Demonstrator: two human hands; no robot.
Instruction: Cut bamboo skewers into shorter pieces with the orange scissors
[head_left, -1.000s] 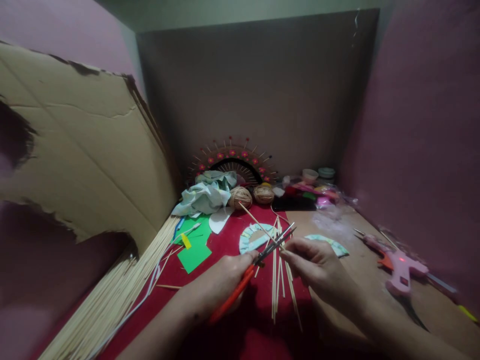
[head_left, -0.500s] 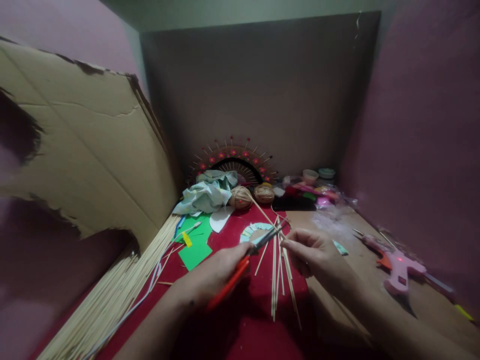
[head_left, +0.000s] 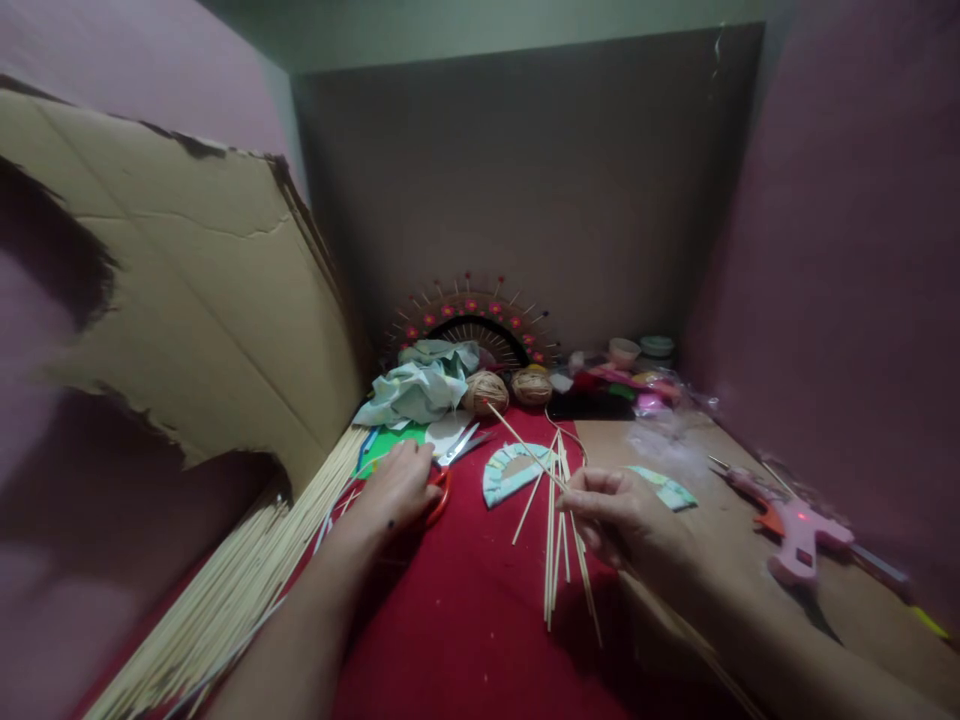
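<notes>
My left hand (head_left: 405,485) is over the cloth's left side, its fingers closed around the orange handles of a pair of scissors (head_left: 459,446). The blades are parted and point away to the right. Between the thumb and fingers of my right hand (head_left: 611,510) is a thin bamboo stick (head_left: 521,440), slanting up to the left. Below it, several cut sticks (head_left: 551,560) lie fanned out on the red cloth (head_left: 457,620). A half-ring covered in pale patterned fabric (head_left: 499,482) lies between my hands, and a similar fabric-covered piece (head_left: 670,490) is beyond my right hand.
Long sticks (head_left: 217,590) lie bundled at left beside torn cardboard (head_left: 195,290). Crumpled fabric (head_left: 416,390), two twine balls (head_left: 487,393) and a flowered half-round decoration (head_left: 471,305) stand at the back. A pink glue gun (head_left: 802,535) lies at right.
My left hand has carried the scissors left, away from the stick, to beside the green sheet. My right hand still holds the stick, slightly lower and further right.
</notes>
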